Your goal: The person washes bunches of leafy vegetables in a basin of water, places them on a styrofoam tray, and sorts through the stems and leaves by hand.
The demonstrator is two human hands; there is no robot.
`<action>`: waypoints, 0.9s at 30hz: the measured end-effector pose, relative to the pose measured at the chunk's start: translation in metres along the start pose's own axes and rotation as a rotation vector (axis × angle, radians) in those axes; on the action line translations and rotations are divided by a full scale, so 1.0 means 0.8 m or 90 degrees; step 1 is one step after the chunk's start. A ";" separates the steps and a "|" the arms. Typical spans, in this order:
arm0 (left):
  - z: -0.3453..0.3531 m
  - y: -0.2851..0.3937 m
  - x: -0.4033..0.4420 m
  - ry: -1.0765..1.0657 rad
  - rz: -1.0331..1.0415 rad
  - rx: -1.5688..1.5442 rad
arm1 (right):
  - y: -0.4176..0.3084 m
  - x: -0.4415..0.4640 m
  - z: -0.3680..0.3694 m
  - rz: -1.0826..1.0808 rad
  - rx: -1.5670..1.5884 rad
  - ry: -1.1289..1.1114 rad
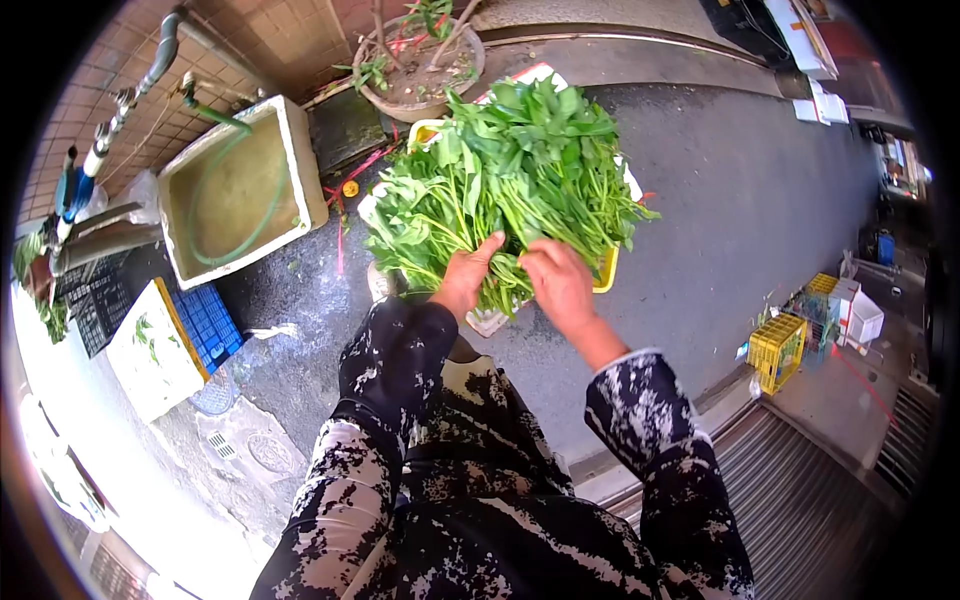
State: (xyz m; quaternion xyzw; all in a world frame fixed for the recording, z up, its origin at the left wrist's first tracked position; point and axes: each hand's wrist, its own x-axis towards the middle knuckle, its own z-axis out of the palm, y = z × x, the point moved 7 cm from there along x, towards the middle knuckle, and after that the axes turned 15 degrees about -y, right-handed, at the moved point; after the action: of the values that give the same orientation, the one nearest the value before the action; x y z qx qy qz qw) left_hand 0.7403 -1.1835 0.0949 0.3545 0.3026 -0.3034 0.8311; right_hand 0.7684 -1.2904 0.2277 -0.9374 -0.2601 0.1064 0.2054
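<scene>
A big heap of leafy green vegetables (540,150) with long pale stems lies in front of me. It rests on a yellow basket (606,272), of which only parts of the rim show, and white edges peek out around it. My left hand (464,278) is closed around stems at the near side of the heap, thumb pointing up. Just to its right, my right hand (562,284) has its fingers curled together on the stems and leaves. The undersides of both hands and the exact stems they grip are partly hidden.
A white tub of water (302,165) with a green hose stands at left, below wall pipes. Behind the heap is a potted plant (420,95). A blue crate (205,325) lies at lower left; a yellow crate (778,352) stands far right. Grey pavement surrounds me.
</scene>
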 end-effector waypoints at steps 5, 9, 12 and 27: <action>0.027 -0.015 0.037 0.049 -0.072 0.246 | -0.003 -0.056 0.030 0.168 0.255 -0.033; 0.025 -0.024 0.051 0.076 -0.071 0.250 | 0.008 -0.177 0.128 0.281 0.261 -0.354; 0.011 -0.029 0.050 0.031 -0.114 0.205 | 0.054 -0.213 0.093 0.328 0.057 -0.181; -0.002 -0.044 0.051 -0.081 -0.165 -0.076 | 0.059 0.006 0.044 0.406 0.062 -0.135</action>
State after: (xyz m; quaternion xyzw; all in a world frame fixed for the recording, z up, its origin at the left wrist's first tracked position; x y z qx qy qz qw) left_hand 0.7402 -1.2136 0.0506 0.2425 0.3103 -0.4115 0.8219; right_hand 0.7827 -1.3130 0.1747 -0.9444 0.0314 0.2743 0.1784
